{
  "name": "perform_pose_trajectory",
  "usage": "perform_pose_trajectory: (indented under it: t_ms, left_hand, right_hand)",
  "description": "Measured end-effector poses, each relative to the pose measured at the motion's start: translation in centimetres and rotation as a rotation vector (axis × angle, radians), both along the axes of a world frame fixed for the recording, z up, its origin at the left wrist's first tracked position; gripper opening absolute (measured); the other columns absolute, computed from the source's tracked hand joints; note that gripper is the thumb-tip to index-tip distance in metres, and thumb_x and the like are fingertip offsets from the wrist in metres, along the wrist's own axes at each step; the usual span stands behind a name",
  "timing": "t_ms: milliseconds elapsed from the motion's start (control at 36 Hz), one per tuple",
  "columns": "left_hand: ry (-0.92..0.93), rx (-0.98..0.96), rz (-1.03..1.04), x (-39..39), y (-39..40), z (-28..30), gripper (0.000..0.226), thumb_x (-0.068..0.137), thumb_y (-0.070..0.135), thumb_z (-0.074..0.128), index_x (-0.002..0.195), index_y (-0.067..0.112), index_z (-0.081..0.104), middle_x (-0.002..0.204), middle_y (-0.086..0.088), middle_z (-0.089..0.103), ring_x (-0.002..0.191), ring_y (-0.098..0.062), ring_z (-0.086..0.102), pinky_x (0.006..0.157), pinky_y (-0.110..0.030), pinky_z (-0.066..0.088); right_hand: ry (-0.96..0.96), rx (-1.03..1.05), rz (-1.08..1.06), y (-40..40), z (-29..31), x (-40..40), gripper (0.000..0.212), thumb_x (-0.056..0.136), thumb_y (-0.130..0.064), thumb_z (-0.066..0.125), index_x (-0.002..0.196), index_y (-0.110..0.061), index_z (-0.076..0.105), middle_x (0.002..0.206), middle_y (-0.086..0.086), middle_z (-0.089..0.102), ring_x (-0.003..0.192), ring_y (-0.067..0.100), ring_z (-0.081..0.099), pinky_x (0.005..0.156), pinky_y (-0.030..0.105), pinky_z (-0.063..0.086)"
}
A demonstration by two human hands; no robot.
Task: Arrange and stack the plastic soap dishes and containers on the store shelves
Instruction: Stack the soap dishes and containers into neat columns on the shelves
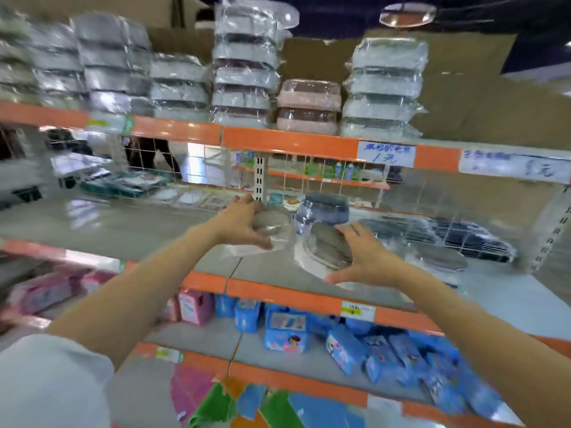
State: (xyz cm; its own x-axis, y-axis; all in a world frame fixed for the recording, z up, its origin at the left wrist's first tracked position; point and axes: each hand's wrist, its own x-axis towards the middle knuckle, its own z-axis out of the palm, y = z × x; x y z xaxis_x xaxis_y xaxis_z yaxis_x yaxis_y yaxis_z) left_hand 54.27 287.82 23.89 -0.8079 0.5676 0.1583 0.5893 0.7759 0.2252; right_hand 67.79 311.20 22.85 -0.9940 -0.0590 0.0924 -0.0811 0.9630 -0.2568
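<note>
soap dishes (329,247) gripped, one in each of the hands.

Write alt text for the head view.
Two bare hands work at a middle store shelf: the left hand holds a clear-wrapped soap dish, the right hand grasps a tilted grey one. Stacks of wrapped dishes fill the shelf above.

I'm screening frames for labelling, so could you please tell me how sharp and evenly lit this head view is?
Head view: motion blur smears everything, worst at the left edge; wide-angle bending bows the orange shelf rail; glare glints on the plastic-wrapped grey soap dish stacks; both the left hand and the right hand are soft-edged.
</note>
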Motion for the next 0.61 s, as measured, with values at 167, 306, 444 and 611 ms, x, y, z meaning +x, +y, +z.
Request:
perform_pose_trajectory:
  t_ms: [167, 306, 444, 611]
  left_hand:
    - [0.02, 0.167, 0.009, 5.2, 0.3, 5.2, 0.099, 0.062, 0.055, 0.081, 0.14, 0.014, 0.038, 0.128, -0.004, 0.039, 0.12, -0.021, 0.039, 0.101, -0.033, 0.035]
    - [0.065, 0.219, -0.054, 8.0, 0.6, 10.5, 0.086, 0.069, 0.047, 0.079, 0.139, 0.017, 0.04, 0.131, -0.003, 0.045, 0.114, -0.018, 0.044, 0.09, -0.026, 0.035]
    - [0.111, 0.292, -0.079, 9.3, 2.3, 15.9, 0.087, 0.06, 0.06, 0.077, 0.129, 0.013, 0.051, 0.114, -0.011, 0.054, 0.095, -0.018, 0.048, 0.071, -0.024, 0.037]
    - [0.099, 0.414, -0.083, 7.7, 5.2, 20.9, 0.061, 0.059, 0.064, 0.073, 0.094, 0.018, 0.054, 0.1, -0.011, 0.054, 0.087, -0.016, 0.046, 0.071, -0.027, 0.034]
  right_hand:
    - [0.157, -0.088, 0.038, 0.9, 4.7, 4.3, 0.105, 0.067, -0.047, 0.081, 0.147, -0.012, 0.022, 0.141, 0.003, 0.028, 0.132, 0.021, 0.025, 0.11, 0.031, 0.023]
    - [0.26, -0.21, 0.026, 2.5, 9.0, 6.8, 0.104, 0.066, -0.048, 0.081, 0.148, -0.018, 0.023, 0.143, 0.0, 0.029, 0.135, 0.022, 0.025, 0.114, 0.044, 0.026]
    - [0.345, -0.27, 0.007, 4.0, 13.2, 7.0, 0.108, 0.059, -0.055, 0.08, 0.147, -0.02, 0.027, 0.138, -0.002, 0.033, 0.127, 0.019, 0.038, 0.11, 0.039, 0.032]
    - [0.419, -0.283, -0.056, 6.3, 17.7, 4.9, 0.117, 0.049, -0.066, 0.071, 0.148, -0.021, 0.027, 0.131, 0.001, 0.035, 0.124, 0.021, 0.039, 0.108, 0.039, 0.034]
